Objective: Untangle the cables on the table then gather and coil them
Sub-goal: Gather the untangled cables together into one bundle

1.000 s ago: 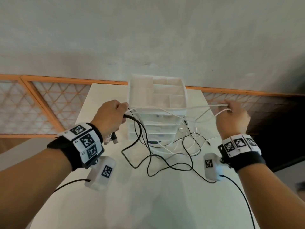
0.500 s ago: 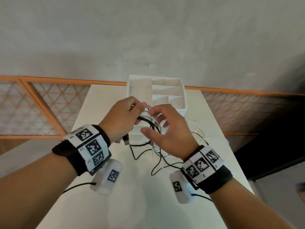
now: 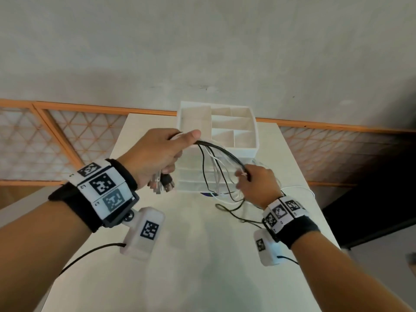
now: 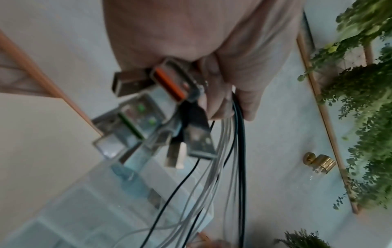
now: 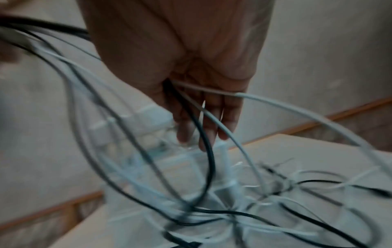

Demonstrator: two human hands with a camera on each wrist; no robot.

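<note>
A bundle of black and white cables [image 3: 221, 154] arcs between my two hands above the table. My left hand [image 3: 180, 152] grips one end of the bundle in a fist, and several USB plugs [image 3: 162, 185] hang below it. The left wrist view shows those plugs [image 4: 161, 107] and the cables [image 4: 239, 151] running out past my fingers [image 4: 218, 100]. My right hand [image 3: 244, 176] holds the bundle lower and to the right. In the right wrist view the cables [image 5: 203, 134] pass through its palm. Loose loops [image 3: 227, 199] hang to the table.
A white drawer organiser [image 3: 234, 136] with open top compartments stands at the back of the white table [image 3: 202, 266], just behind my hands. An orange lattice railing [image 3: 67, 140] runs behind the table. The table's right edge [image 3: 319, 210] drops to a dark floor.
A second ago my hands were wide apart. The right hand then came over to the left, took the bundle there, and has now slid down and right along it.
</note>
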